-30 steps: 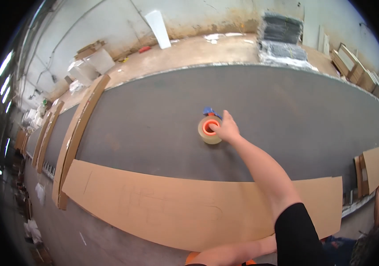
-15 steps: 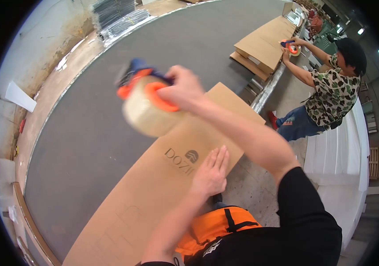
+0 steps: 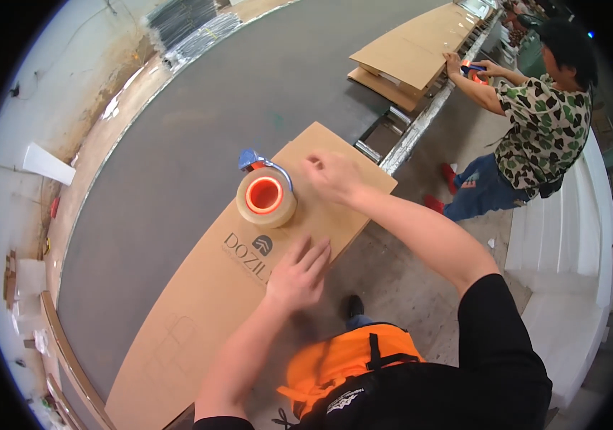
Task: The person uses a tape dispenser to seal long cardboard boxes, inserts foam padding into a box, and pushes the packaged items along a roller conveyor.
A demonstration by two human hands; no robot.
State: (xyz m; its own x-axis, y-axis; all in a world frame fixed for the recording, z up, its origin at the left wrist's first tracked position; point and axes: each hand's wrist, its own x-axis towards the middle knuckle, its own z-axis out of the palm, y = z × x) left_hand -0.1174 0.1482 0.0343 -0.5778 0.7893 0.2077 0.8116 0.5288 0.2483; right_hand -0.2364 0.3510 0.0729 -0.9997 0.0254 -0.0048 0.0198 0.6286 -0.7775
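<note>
A long, flat cardboard box (image 3: 199, 301) with dark print lies along the near edge of the grey work surface. On its far part rests a tape dispenser (image 3: 266, 195) with a wide roll of clear tape, an orange hub and a blue handle, untouched by either hand. My left hand (image 3: 299, 276) lies on the cardboard close to the near edge, fingers stretched out and slightly apart. Just right of the dispenser is my right hand (image 3: 331, 175), over the box's far end. Its fingers look bent and are smeared by motion, so their grip is unclear.
At the far right a co-worker (image 3: 546, 122) in a camouflage shirt holds another tape dispenser (image 3: 475, 72) beside stacked cardboard (image 3: 410, 46). Metal rollers (image 3: 382, 136) run along the table edge. White foam sheets (image 3: 561, 265) stand at the right.
My right hand has set the tape dispenser down on the box and let go, moving just to its right. My left hand stays on the cardboard. The co-worker's dispenser has shifted toward their body.
</note>
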